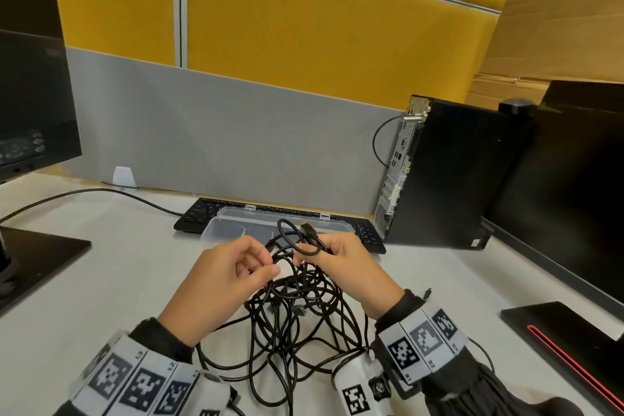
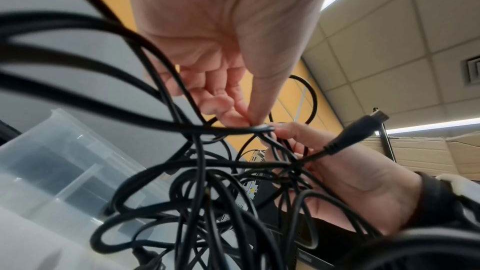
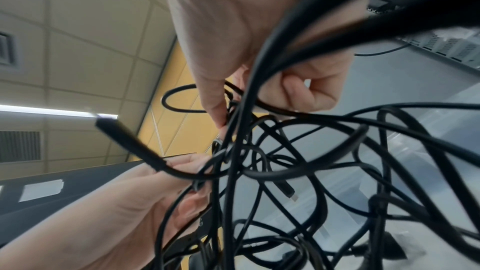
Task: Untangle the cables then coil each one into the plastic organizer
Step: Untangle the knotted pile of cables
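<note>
A tangle of black cables (image 1: 297,311) hangs from both hands and trails onto the white desk (image 1: 118,273). My left hand (image 1: 270,262) pinches a strand between thumb and forefinger, seen close up in the left wrist view (image 2: 255,124). My right hand (image 1: 312,252) grips a small loop beside it, its thumb pressed on the strands (image 3: 226,118). A black plug (image 1: 308,228) sticks up above the right hand (image 2: 355,130) (image 3: 116,128). The clear plastic organizer (image 1: 233,228) lies just behind the hands, resting partly on the keyboard.
A black keyboard (image 1: 202,213) lies behind the organizer. A PC tower (image 1: 449,172) stands at the right, with monitors at the left (image 1: 30,78) and right (image 1: 574,179); their bases (image 1: 40,253) (image 1: 574,344) sit on the desk. A grey partition (image 1: 236,132) closes the back.
</note>
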A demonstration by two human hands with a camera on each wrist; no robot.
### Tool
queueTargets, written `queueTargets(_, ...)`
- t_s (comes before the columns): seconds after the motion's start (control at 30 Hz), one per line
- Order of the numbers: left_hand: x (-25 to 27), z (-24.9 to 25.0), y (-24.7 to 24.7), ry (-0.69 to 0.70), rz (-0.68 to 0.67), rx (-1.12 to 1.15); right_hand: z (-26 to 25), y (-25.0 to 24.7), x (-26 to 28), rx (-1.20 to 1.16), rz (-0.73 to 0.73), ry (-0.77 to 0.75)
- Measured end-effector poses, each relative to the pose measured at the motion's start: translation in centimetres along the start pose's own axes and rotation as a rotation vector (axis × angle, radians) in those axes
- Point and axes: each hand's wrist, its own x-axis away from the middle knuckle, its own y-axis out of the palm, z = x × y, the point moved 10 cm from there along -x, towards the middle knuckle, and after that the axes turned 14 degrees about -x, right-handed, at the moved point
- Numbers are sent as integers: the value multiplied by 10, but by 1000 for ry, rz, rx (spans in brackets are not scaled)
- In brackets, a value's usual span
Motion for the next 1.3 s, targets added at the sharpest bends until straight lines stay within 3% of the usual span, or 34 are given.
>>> queueTargets(0.17, 0, -2, 1, -16, -5, -104, -3, 6, 1, -11, -48, 18)
queueTargets(0.3, 0, -3, 7, -17, -49, -162, -3, 11, -5, 109, -64, 3)
queueTargets(0.43, 0, 5, 2, 37, 7, -88, -10, 17, -7, 281, -99, -54)
queueTargets(0.57, 5, 22, -2, 130, 11, -47, -15, 17, -5, 501, -25, -104)
queueTargets(0.73, 4, 19, -1, 140, -33, -251, -29, 22, 1, 722, 52, -175)
queueTargets(0.9, 1, 14, -3, 116, -36, -345, -29, 10, 1, 644, 79, -129)
queueTargets(1.03, -1, 15, -12, 134, -1, -85, -19, -11, -2, 439, 73, -29)
queueTargets(1.23, -3, 12, -7, 2, -142, 736, 9, -43, 7, 163, 89, 173)
queueTargets(1.3, -3, 10, -10, -27, -154, 888, 18, -53, 12, 111, 116, 210)
